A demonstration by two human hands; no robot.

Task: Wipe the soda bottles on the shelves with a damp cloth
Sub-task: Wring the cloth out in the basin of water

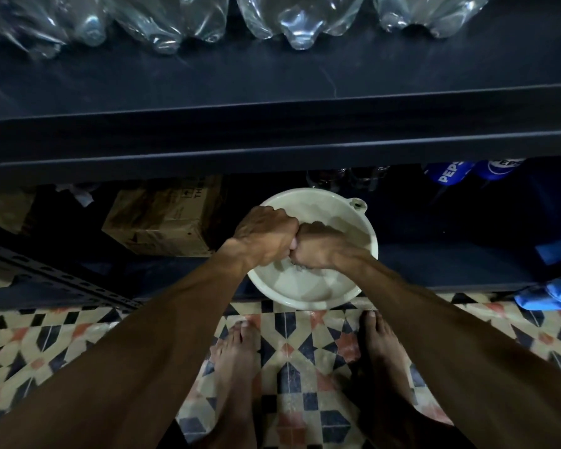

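1. Cloth point(292, 244): almost wholly hidden, only a pale scrap showing between two fists, held low over the basin point(305, 288) and in front of the lowest shelf point(450, 264).
2. Left hand point(264, 236) and right hand point(318, 251): both curled tight round the cloth, pressed knuckle to knuckle.
3. Judged to be the wringing step, with no bottle wiped yet. To do it well:
   - twist the fists in opposite directions;
   - keep them above the middle of the basin, so that drips land inside and not on the tiled floor point(302, 348);
   - stop at damp rather than dripping, then shake the cloth flat before reaching up.
4. Long axis of the cloth: apparently a short bunched roll running left to right, fist to fist. Both ends out of sight.
5. Basin: white and round, at the front of the lowest shelf, near rim reaching over the tiles. Hard to tell whether holding water.
6. Clear bottles point(300, 24): in a row at the back of the upper shelf point(272, 79).
   - Lobed bases toward the shelf front, bodies running out past the top of the frame.
   - Standing or lying: not certain from here.
7. Pepsi bottles point(447, 173): blue-labelled, tucked under the upper shelf to the right, well apart from the hands. Too little showing to give their direction.
8. Cardboard box point(166, 218): just left of the basin.
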